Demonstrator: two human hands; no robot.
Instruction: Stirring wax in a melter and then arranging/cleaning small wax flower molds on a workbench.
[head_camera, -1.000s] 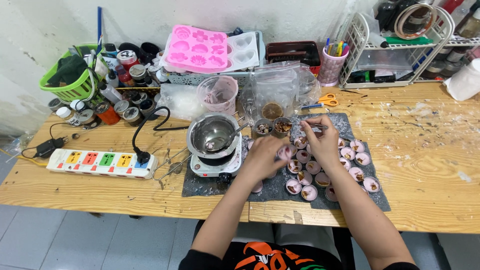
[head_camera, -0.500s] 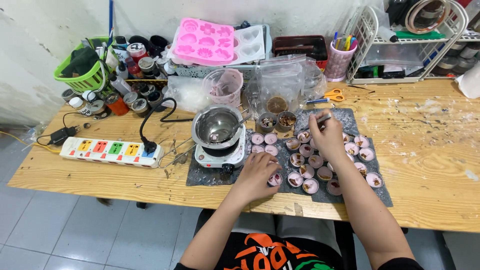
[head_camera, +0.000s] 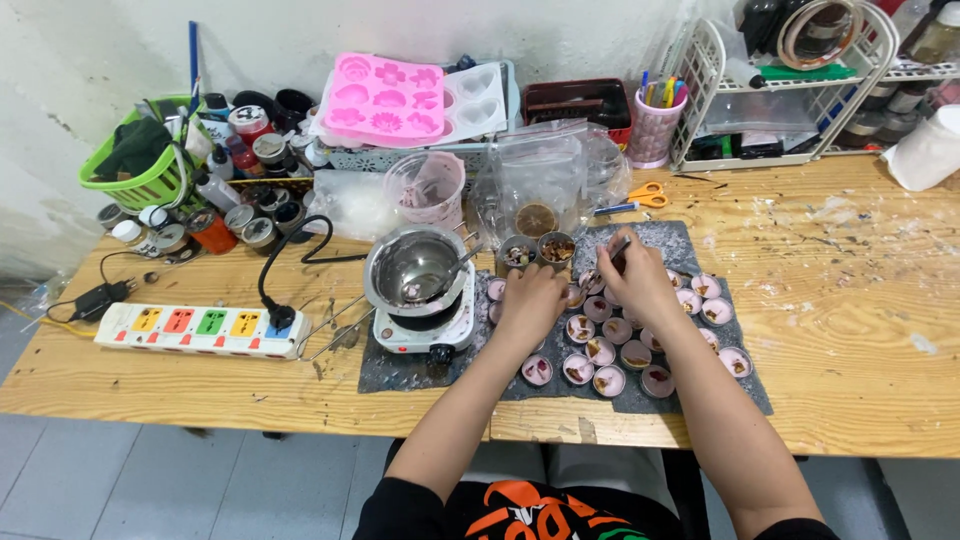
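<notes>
Small round cups (head_camera: 607, 350) filled with pinkish wax and bits of dried decoration are sitting in rows on a dark grey mat (head_camera: 700, 385) in the middle of the wooden table (head_camera: 850, 330), and both hands are working right over them. The right hand (head_camera: 634, 284) is pinching a thin pair of tweezers (head_camera: 618, 250) between closed fingertips, the tip pointing up and away over the far end of the rows. The left hand (head_camera: 530, 303) is lying palm down with its fingers curled over the cups at the mat's near-left part; whether it is gripping one I cannot tell. Just beyond the hands, two small dishes (head_camera: 538, 250) of dried pieces are standing at the mat's far edge. To the left, a metal pot (head_camera: 416, 268) is resting on a small white hotplate (head_camera: 425, 325), its black cord running to a white power strip (head_camera: 200, 330) with coloured switches. Farther back are sitting a pink measuring cup (head_camera: 425, 187), clear plastic bags (head_camera: 540, 175), orange-handled scissors (head_camera: 640, 197), a pink silicone mould (head_camera: 385, 98), a green basket (head_camera: 140, 160) and a white wire rack (head_camera: 790, 85).
</notes>
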